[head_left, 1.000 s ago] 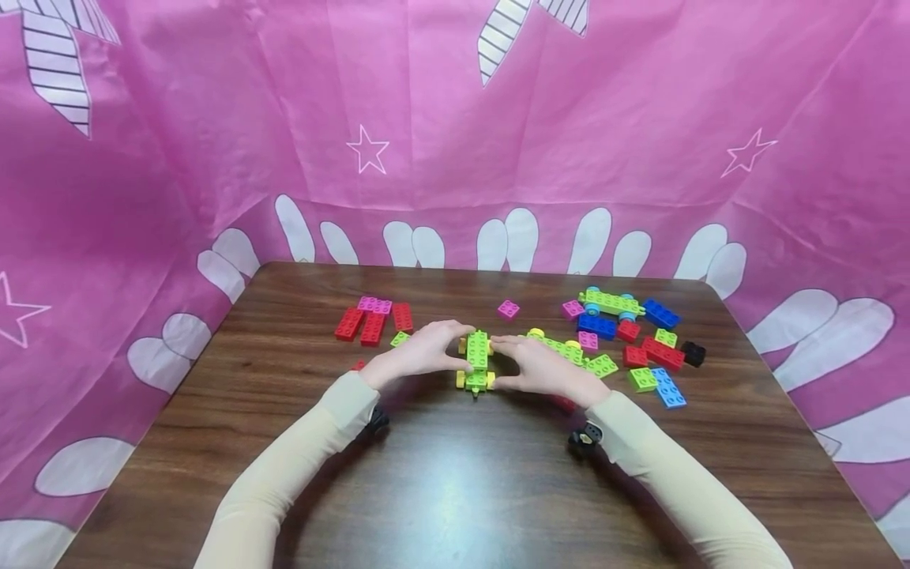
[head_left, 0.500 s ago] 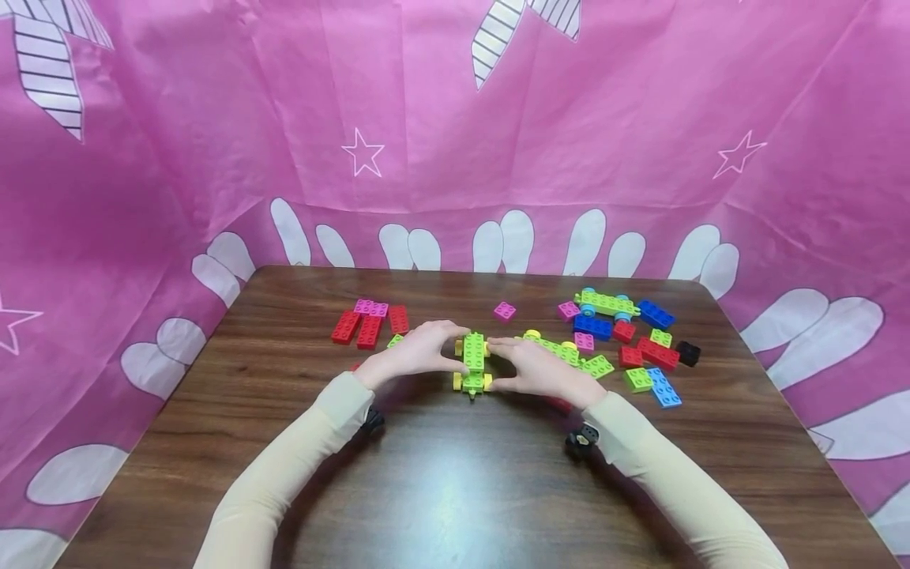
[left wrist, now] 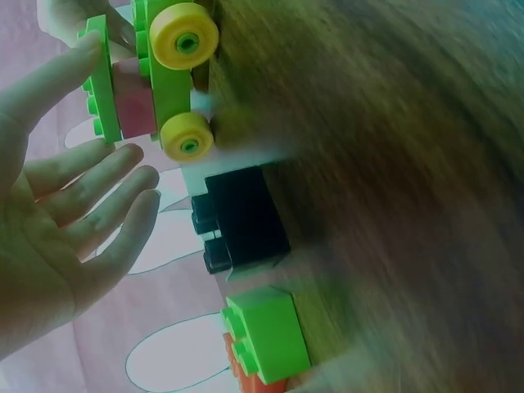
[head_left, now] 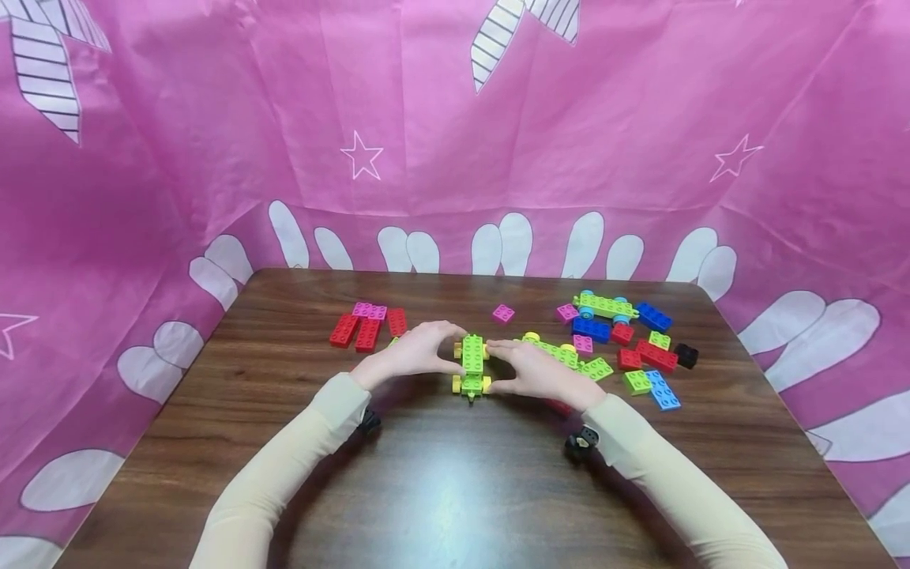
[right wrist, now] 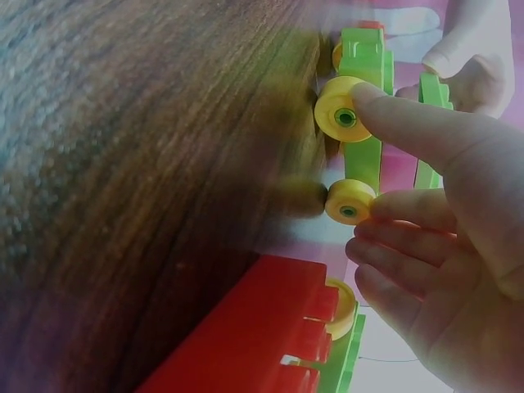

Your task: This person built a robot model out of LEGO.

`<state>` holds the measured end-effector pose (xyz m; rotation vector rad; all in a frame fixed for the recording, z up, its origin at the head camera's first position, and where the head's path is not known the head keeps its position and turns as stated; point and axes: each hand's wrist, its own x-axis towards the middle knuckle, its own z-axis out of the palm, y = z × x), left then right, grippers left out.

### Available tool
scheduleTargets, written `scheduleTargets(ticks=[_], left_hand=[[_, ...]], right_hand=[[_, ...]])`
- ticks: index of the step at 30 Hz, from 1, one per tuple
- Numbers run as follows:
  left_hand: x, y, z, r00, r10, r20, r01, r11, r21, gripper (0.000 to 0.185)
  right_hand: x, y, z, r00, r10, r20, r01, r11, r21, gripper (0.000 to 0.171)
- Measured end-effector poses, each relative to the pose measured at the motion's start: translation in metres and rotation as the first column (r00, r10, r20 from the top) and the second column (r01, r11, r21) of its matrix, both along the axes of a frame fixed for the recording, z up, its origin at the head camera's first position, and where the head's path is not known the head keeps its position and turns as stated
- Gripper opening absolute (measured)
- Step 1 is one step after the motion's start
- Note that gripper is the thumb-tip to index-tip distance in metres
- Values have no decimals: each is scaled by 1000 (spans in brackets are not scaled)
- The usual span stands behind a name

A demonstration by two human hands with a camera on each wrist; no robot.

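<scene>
Because it stands on four yellow wheels (right wrist: 330, 109), the toy car (head_left: 472, 356) could roll across the worktop (head_left: 355, 506).
To the car's left, the left hand (head_left: 419, 348) has thumb and fingers spread, thumb tip at the top plate (left wrist: 100, 86); to its right, the right hand (head_left: 536, 369) is likewise spread, thumb against one wheel. It should prove light, stiff and smooth, hardly fragile but apt to split at the pink block (left wrist: 133, 97), so a hold low on the green base (left wrist: 171, 94) looks safest.
</scene>
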<state>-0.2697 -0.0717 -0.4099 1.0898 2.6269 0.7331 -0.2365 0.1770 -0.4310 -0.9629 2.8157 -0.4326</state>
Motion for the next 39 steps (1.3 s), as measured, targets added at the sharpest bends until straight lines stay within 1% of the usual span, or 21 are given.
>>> scheduleTargets(ticks=[6,11,14,20,24,26,27,32,36,39], left_hand=[[1,-11,1,999,15,-35,-15,1000,-26,65],[4,-27,9,999,8,-48,-9,1000,-26,63],[6,-43,13,998,-1,-55,-1,999,-34,60],[9,-82,13,997,-27,-65,25,999,-35,48],[10,-105,12,999,-17,-28,17,1000,-8,42],[9,-114,12,1000,-9,-6,8,1000,-12,41],[9,-118,12,1000,1,11,-1,1000,-18,41],[9,-133,9,1000,11,11,-10,991,-130,38],[10,-137,8,1000,-8,15,10,980,-196,34],[9,-137,8,999,-18,28,23,976,-217,32]], right_hand=[[0,0,0,1000,1,7,-1,1000,1,73],[-1,2,2,1000,-8,2,8,1000,-2,73],[-2,3,2,1000,-6,-4,6,1000,-7,73],[-2,2,0,1000,8,2,-8,1000,-10,72],[-2,1,0,1000,6,7,-6,1000,-8,72],[-2,1,1,1000,3,4,-3,1000,-7,72],[-2,2,2,1000,2,4,-2,1000,-8,72],[-1,3,2,1000,1,8,-1,1000,-4,73],[-1,3,1,1000,-1,13,1,1000,-1,73],[-1,2,1,1000,-5,16,5,1000,0,73]])
